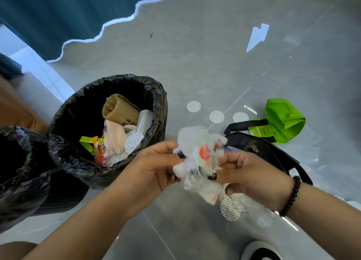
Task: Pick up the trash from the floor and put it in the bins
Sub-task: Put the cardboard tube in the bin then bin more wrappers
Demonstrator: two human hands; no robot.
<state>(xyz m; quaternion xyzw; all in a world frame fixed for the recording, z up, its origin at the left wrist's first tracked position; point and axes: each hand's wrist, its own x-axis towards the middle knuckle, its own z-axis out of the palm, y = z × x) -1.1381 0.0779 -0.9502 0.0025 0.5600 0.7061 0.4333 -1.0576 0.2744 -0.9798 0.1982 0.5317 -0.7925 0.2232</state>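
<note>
— What are we holding right now?

— We are gripping a crumpled white plastic wrapper (197, 162) with red print between both hands, just right of centre. Our left hand (154, 168) is pinching its left edge, fingers curled onto it; our right hand (248, 174) is clamping its right side with thumb and curled fingers. Tucked under the right hand's lower fingers, we are also holding a round foil seal (231, 208) and some clear film, toward five o'clock.

— And where are the bins sitting?

— The nearer bin (156, 95), lined with a black bag, is standing at about ten o'clock from the wrapper, just beside our left hand. It is already holding a brown paper bag (119, 109), pale plastic and a foil seal. A second black-lined bin (23, 162) is touching it at nine o'clock.

— What is lying on the floor?

— Three white discs (216, 116) are lying in a row at twelve o'clock from the wrapper. A green bag (283, 119) is sitting at two o'clock, with a black bag (259, 148) touching it, behind our right hand. A white paper scrap (257, 36) is lying well away, near one o'clock.
</note>
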